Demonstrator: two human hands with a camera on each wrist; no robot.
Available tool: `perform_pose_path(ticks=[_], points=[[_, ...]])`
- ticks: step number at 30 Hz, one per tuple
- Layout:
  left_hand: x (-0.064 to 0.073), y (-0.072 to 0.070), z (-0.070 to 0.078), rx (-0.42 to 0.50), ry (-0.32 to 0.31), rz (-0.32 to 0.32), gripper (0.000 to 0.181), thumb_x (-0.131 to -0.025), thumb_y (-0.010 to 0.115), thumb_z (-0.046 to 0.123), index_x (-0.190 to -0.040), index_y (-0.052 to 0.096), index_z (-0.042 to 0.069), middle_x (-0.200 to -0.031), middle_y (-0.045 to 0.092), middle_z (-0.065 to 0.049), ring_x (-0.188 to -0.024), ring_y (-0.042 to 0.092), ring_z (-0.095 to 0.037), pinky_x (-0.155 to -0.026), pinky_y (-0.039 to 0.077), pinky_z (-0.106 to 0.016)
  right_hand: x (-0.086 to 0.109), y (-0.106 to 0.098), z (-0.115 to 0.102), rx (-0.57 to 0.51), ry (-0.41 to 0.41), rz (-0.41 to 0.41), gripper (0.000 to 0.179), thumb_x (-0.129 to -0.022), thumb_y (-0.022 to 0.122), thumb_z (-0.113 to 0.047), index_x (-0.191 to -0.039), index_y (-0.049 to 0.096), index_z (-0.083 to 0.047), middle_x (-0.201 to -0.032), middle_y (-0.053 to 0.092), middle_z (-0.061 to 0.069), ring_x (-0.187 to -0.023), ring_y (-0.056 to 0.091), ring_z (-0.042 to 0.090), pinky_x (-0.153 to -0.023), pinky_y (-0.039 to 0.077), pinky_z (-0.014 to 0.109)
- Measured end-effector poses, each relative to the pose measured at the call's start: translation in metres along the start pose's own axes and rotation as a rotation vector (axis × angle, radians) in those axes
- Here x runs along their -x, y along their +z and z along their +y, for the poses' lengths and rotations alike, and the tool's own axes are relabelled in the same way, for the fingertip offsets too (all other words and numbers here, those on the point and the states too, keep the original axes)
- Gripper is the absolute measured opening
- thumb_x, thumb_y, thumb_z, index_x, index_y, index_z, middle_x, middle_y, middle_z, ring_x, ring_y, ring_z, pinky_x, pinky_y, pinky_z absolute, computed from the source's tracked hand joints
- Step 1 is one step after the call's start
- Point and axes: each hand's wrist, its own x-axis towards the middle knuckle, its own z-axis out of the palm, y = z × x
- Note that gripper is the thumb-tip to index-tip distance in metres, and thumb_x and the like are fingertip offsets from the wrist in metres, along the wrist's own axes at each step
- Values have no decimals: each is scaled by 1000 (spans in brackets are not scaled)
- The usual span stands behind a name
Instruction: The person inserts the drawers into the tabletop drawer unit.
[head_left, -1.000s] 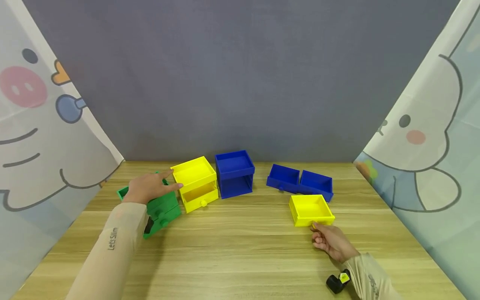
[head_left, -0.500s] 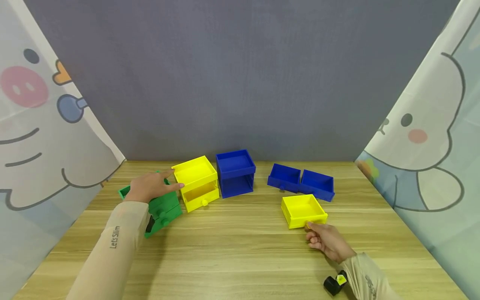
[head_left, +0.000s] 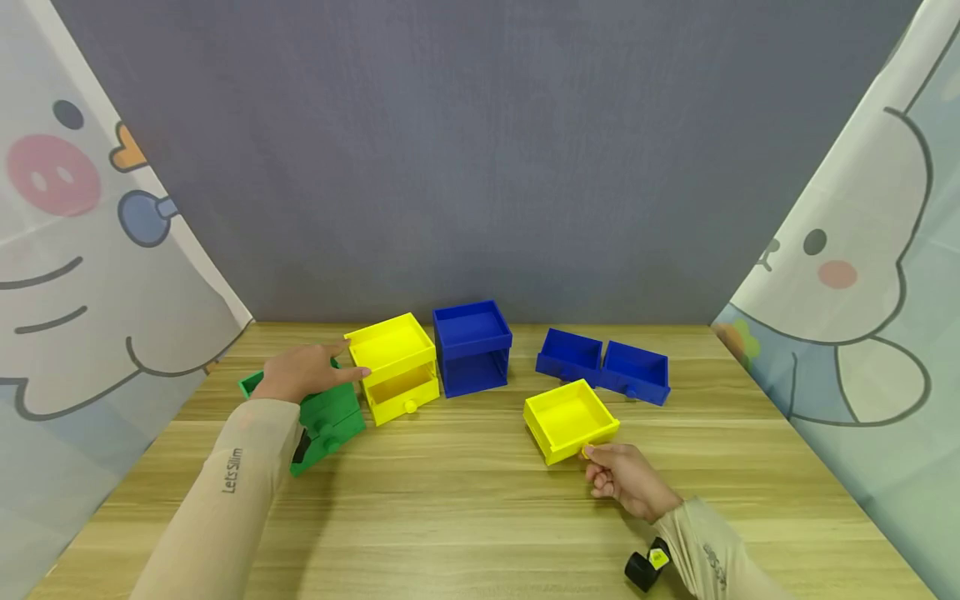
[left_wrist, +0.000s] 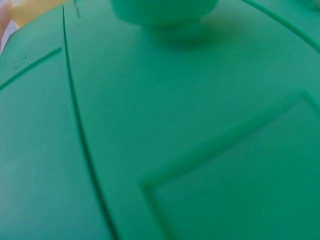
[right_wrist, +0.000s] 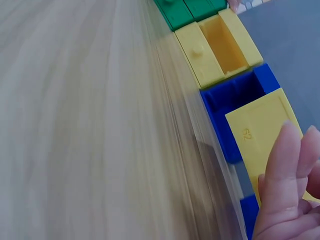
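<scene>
Pinching yellow drawer [head_left: 572,418], right hand [head_left: 628,480]; left hand [head_left: 297,372] spread against one-drawer yellow cabinet [head_left: 397,363]

In the head view, the left arm [head_left: 217,508] enters at the lower left of the frame and reaches upward. The left hand [head_left: 300,372] lies left of the centre, its back turned up, with thumb and forefinger stretched toward the right and well apart. The right arm [head_left: 712,550] comes from the lower right. The right hand [head_left: 630,482] makes a pinch at its upper left end, while the other fingers curl inward.
</scene>
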Motion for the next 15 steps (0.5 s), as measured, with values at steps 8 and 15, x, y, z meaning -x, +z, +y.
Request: perform_pose_path(ticks=[8,15], points=[[0,-2,3,37,0,-6,96,-83,46,76,-150,33,9,-83,65,-17,-59,51,-21,-42,28,-28,-10,24,2,37,-16,-44,23,-99,47,-10,-99,61,8,-67,59,-2,-50,50,1,-54,50,19],[1,-1,5,52,-9,-7,98,-81,46,77,-150,33,8,-134,48,-31,-93,61,-40,-42,32,-30,-20,47,2,22,-21,-63,21,-100,47,-11,-95,61,4,-64,59,-3,-48,50,1,-51,50,19]])
